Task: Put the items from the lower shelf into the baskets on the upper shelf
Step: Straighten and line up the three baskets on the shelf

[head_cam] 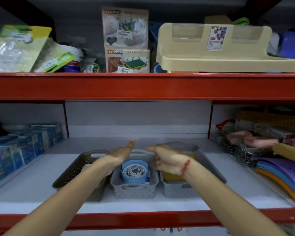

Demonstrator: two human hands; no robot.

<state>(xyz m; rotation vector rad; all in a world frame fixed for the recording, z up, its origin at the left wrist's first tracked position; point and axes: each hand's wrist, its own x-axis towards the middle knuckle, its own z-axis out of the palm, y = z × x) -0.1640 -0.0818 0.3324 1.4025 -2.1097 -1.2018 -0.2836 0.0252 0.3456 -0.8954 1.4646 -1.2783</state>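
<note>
Three baskets stand side by side on the white shelf [41,176]. The brown basket [70,172] is on the left. The grey middle basket [134,189] holds a round blue item [134,172] with a patterned top. The grey right basket [179,189] holds something yellow [170,176]. My left hand [123,154] hovers flat and open over the gap between the brown and middle baskets. My right hand [165,159], with a red thread at the wrist, hangs open above the middle and right baskets, fingers curled downward. Neither hand holds anything.
Blue boxes [24,147] line the shelf's left side. Wire racks [237,149] and coloured plastic pieces [283,178] crowd the right, where another person's hand [255,140] reaches in. A red beam [143,86] runs overhead; above it sit packets, cartons and a beige plastic rack [220,48].
</note>
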